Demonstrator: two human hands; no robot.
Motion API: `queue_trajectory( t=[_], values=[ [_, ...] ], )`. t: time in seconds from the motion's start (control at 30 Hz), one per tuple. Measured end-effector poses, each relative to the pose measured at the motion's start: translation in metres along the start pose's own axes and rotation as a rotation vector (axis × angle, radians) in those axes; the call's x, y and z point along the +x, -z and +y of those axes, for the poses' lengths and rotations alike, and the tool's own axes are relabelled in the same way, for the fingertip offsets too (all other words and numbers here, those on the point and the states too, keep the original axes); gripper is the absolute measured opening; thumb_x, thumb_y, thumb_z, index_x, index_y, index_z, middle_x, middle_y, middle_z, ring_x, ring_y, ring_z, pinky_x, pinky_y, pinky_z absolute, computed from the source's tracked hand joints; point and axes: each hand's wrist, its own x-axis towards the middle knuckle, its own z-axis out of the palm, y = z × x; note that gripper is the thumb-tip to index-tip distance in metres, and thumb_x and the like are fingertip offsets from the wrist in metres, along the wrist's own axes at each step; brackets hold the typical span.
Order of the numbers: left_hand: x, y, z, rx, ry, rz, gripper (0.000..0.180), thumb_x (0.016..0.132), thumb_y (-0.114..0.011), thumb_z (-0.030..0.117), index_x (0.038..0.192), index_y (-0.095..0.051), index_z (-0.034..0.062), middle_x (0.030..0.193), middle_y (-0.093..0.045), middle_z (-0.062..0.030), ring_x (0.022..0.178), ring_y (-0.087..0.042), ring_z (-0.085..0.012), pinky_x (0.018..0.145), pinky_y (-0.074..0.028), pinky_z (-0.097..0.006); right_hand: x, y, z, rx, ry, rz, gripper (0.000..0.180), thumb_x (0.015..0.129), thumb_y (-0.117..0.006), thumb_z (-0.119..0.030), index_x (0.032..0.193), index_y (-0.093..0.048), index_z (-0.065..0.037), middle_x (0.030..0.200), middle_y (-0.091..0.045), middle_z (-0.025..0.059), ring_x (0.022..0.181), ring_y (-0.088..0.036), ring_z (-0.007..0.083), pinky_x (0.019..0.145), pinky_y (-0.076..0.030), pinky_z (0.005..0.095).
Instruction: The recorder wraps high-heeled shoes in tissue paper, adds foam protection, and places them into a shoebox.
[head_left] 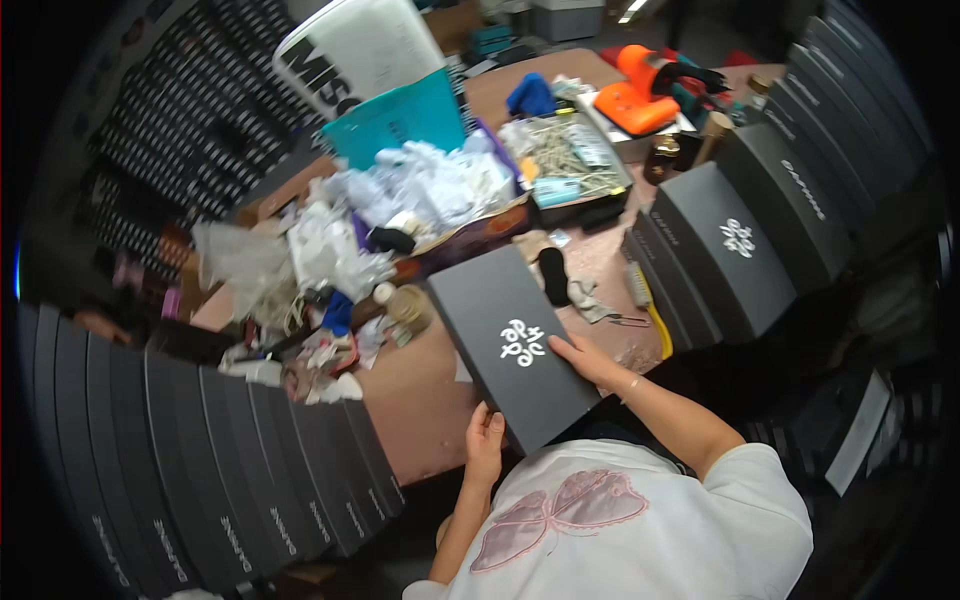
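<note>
A dark grey shoe box (475,330) with white lettering on its lid is held tilted in front of my body, over the near edge of the table. My left hand (486,440) grips its lower left side, the thumb showing on the edge. At the right side, my right hand (588,362) holds the box with the thumb on the lid and the other fingers hidden underneath. The lid looks closed, so whatever is inside cannot be seen.
Stacked grey shoe boxes stand at left (230,460) and right (735,240). Behind lie a bin of crumpled white paper (430,190), a tray of thin sticks (575,160), an orange tool (635,100), a jar (408,308) and a yellow-handled brush (650,305) on the pink table (410,395).
</note>
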Motion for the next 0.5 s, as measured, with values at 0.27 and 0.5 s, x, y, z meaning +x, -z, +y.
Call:
queue_trajectory(
  t=[0.27,0.5],
  values=[
    [0.03,0.026,-0.072,-0.107,0.302,0.044,0.039,0.098,-0.046,0.023,0.127,-0.042,-0.0036,0.117,-0.053,-0.0148,0.105,-0.053,-0.0219,0.088,-0.045,-0.034,0.037,-0.027,0.079,-0.539,-0.044,0.171,0.07,0.082,-0.054,-0.059,0.112,-0.062,0.003,0.104,-0.061,0.03,0.1,-0.06,0.0403,0.088,-0.047,0.0431],
    [0.002,0.054,-0.076,-0.118,0.81,-0.199,0.071,0.089,-0.054,0.053,0.139,-0.033,0.007,0.141,-0.035,-0.0076,0.129,-0.034,-0.028,0.1,-0.038,-0.054,0.0,-0.052,0.12,-0.414,-0.105,0.316,0.078,0.076,-0.058,-0.064,0.126,-0.055,-0.004,0.128,-0.051,0.0242,0.117,-0.052,0.0381,0.097,-0.042,0.0414]
  ],
)
